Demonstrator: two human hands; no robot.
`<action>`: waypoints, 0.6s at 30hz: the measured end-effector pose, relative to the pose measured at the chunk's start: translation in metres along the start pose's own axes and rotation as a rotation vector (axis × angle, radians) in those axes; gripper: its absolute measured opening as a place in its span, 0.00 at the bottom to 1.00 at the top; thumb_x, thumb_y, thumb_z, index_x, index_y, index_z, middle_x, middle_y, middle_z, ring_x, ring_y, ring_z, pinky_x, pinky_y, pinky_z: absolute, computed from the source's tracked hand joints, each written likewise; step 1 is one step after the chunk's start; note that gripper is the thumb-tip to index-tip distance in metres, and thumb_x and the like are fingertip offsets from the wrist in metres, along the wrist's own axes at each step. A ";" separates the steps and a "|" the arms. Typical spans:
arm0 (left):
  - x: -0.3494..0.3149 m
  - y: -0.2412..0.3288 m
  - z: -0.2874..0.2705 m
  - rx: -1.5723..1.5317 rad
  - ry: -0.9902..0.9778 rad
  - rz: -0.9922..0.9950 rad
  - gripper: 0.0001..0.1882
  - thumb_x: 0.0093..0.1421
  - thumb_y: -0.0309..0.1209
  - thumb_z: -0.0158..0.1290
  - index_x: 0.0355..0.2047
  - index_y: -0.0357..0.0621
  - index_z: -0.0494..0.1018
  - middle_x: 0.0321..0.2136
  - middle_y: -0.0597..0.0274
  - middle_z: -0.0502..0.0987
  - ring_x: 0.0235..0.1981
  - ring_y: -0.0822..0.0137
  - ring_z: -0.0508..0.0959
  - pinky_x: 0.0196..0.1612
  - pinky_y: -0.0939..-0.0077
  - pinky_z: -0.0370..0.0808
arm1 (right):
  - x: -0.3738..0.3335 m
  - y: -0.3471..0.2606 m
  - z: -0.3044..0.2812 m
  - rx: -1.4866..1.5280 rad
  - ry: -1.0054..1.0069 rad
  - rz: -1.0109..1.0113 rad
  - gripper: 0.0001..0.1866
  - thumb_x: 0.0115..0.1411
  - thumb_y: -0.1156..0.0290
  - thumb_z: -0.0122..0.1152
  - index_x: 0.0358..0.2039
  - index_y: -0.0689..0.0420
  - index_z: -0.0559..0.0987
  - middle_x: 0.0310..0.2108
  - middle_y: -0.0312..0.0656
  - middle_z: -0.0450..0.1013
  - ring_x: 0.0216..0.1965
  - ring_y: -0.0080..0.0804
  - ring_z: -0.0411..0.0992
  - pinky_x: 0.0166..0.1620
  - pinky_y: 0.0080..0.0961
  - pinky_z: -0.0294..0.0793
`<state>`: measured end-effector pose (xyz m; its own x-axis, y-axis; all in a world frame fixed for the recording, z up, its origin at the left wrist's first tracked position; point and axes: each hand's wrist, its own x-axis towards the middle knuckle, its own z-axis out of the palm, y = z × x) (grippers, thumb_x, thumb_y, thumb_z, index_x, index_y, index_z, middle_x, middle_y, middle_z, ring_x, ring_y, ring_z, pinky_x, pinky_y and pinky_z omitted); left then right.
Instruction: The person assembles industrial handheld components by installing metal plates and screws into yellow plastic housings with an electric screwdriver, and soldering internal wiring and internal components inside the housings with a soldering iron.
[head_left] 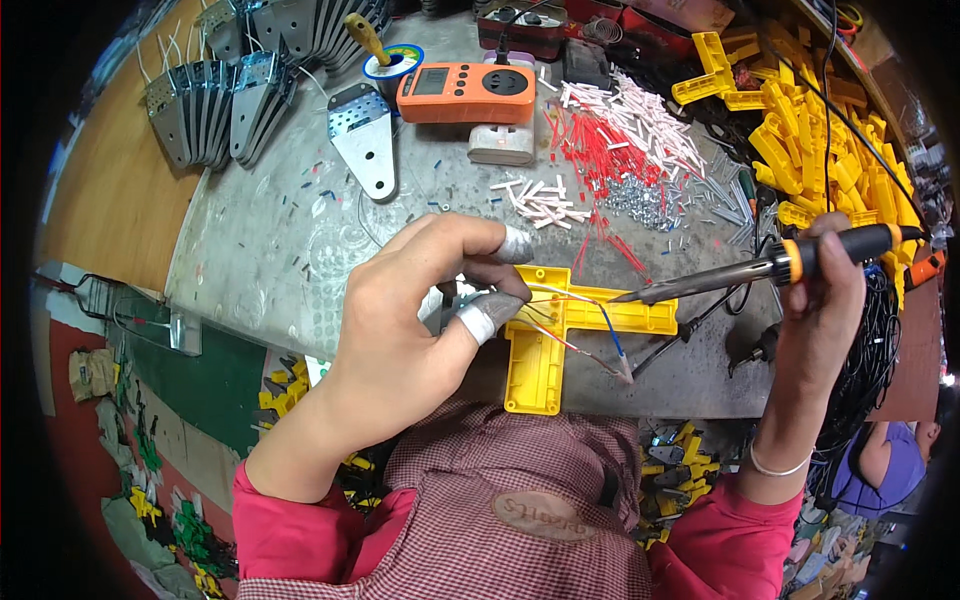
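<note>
My left hand [405,315], with tape on its thumb and a finger, pinches thin wires over a yellow T-shaped plastic housing [535,375] at the table's near edge. A blue wire [609,325] and a red-and-white wire [570,344] run from the pinch and meet at a pale sleeve beside the housing. My right hand [828,295] grips a soldering iron [725,275] by its black and orange handle. The iron points left, its dark tip over the housing's right arm, near the wires. What else sits between my left fingertips is hidden.
An orange plug-in meter [467,93] stands at the back, beside a solder spool [395,64]. One metal plate [364,145] lies left of it; more are stacked far left. White sleeves [545,203] and red leads [600,150] lie centre right. Yellow housings [790,140] and black cables [865,350] crowd the right.
</note>
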<state>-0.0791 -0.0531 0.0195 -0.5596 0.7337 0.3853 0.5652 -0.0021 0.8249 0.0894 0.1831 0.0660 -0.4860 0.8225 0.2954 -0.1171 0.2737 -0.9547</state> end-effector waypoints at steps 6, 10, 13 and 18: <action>-0.002 -0.004 0.010 -0.155 -0.044 -0.017 0.17 0.52 0.18 0.58 0.43 0.34 0.70 0.32 0.59 0.78 0.36 0.68 0.82 0.41 0.76 0.76 | -0.013 -0.005 -0.007 0.073 -0.075 0.028 0.11 0.61 0.62 0.53 0.36 0.57 0.69 0.23 0.32 0.65 0.15 0.11 0.53 0.18 0.09 0.50; 0.000 -0.004 0.016 -0.191 -0.093 -0.002 0.16 0.53 0.19 0.58 0.42 0.35 0.69 0.32 0.58 0.79 0.36 0.68 0.82 0.42 0.76 0.76 | -0.017 -0.005 -0.009 0.122 -0.187 0.084 0.12 0.62 0.63 0.52 0.38 0.57 0.68 0.26 0.34 0.66 0.15 0.11 0.53 0.18 0.09 0.51; 0.000 -0.005 0.017 -0.192 -0.097 0.009 0.15 0.53 0.19 0.58 0.42 0.35 0.69 0.31 0.58 0.79 0.36 0.69 0.82 0.42 0.76 0.75 | -0.019 0.002 -0.004 0.079 -0.204 0.079 0.12 0.61 0.62 0.53 0.38 0.58 0.68 0.26 0.35 0.67 0.15 0.11 0.53 0.19 0.09 0.51; 0.004 -0.008 0.016 -0.152 -0.112 0.068 0.15 0.53 0.19 0.58 0.42 0.35 0.69 0.31 0.58 0.80 0.36 0.69 0.82 0.42 0.77 0.75 | -0.022 -0.003 0.007 0.035 -0.124 0.079 0.13 0.60 0.61 0.55 0.36 0.57 0.69 0.22 0.33 0.66 0.15 0.11 0.53 0.18 0.10 0.50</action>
<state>-0.0758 -0.0390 0.0082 -0.4476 0.7994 0.4008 0.4967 -0.1505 0.8548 0.0945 0.1611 0.0623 -0.5978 0.7722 0.2150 -0.1034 0.1916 -0.9760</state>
